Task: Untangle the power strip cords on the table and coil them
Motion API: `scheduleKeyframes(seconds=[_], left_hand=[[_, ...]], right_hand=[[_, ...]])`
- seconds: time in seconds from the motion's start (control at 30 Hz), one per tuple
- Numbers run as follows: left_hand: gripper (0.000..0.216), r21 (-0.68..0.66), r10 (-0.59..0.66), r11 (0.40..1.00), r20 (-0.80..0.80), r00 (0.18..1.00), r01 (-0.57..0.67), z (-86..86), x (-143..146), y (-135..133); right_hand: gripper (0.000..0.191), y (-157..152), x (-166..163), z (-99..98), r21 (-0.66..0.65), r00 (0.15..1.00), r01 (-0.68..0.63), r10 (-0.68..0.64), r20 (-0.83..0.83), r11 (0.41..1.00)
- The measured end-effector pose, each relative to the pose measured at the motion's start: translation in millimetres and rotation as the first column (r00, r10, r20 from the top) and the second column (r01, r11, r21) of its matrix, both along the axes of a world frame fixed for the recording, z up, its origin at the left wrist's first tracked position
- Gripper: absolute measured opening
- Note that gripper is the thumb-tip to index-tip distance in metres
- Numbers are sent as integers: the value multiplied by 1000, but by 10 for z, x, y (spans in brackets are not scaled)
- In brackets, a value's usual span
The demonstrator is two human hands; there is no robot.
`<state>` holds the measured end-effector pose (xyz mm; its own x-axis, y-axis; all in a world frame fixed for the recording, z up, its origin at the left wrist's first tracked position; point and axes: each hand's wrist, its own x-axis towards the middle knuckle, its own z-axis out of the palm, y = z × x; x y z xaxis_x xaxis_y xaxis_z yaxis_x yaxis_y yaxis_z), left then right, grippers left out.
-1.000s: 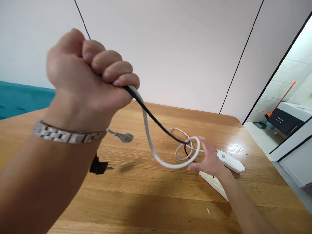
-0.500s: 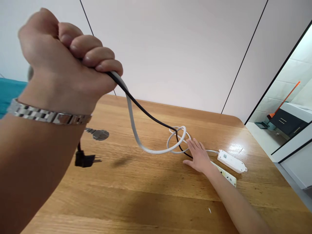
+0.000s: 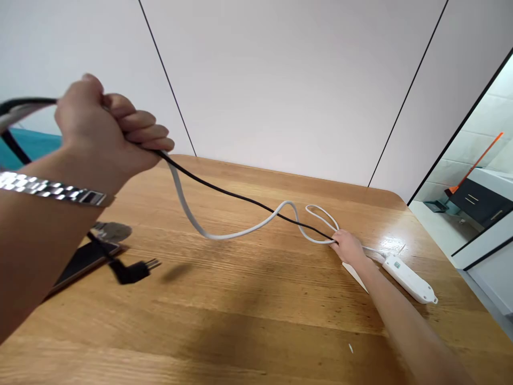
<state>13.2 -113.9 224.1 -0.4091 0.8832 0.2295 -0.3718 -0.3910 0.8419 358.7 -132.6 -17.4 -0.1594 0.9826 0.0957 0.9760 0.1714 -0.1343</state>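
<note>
Head view: left hand (image 3: 100, 131) fisted around both cords (image 3: 224, 214), right hand (image 3: 348, 247) pinching their far end.

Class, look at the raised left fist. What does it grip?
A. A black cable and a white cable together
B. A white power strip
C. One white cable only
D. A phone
A: the left hand is closed around both the black cable and the white cable, which run from it toward the right hand.
</note>
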Motion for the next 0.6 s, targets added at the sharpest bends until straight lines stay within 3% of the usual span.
scheduleKeyframes(seconds=[0.13, 0.23, 0.43, 0.6], left_hand=[[42, -124, -28, 992, 69, 997, 36, -150, -76, 251], [40, -142, -59, 987, 118, 991, 76, -199, -44, 392], [41, -152, -138, 974, 178, 974, 166, -144, 69, 591], [40, -63, -182, 978, 201, 963, 198, -44, 241, 559]], right_hand=[[25, -33, 222, -18, -3, 998, 68, -68, 6, 998], [25, -90, 396, 15, -35, 996, 92, -92, -8, 995], [34, -284, 728, 213, -219, 963, 250, -266, -46, 943], [43, -413, 771, 273, -280, 960, 275, -276, 35, 920]])
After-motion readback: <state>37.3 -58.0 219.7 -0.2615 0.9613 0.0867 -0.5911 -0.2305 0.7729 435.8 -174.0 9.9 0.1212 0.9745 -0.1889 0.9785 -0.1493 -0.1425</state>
